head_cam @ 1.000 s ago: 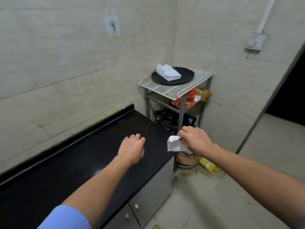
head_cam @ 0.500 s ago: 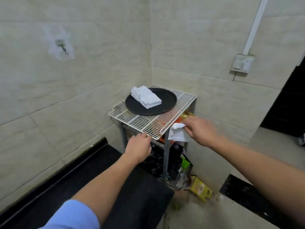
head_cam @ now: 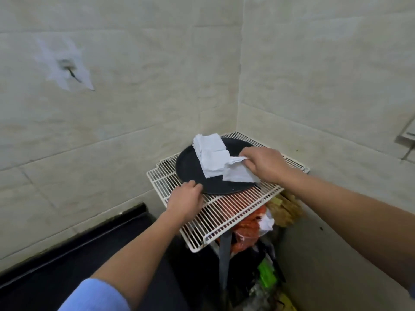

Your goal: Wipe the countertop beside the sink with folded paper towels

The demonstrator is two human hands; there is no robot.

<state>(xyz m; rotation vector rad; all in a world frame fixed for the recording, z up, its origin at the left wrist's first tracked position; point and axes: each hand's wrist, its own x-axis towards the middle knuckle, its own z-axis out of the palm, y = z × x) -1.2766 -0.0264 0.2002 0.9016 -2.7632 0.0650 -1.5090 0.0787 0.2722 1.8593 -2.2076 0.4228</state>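
The long black countertop (head_cam: 67,265) lies near and low, with no hand on it. A second ago both hands were over it. Now the left hand (head_cam: 184,202) has gone to the white wire rack (head_cam: 224,212). Its bent fingers touch the rim of the round black tray (head_cam: 215,187), but I cannot tell if they grip it. The right hand (head_cam: 262,163) pinches one folded white paper towel (head_cam: 238,173) and has carried it over the tray, just beside the pile of folded white towels (head_cam: 210,153). I think it is being put back, so wiping has stopped.
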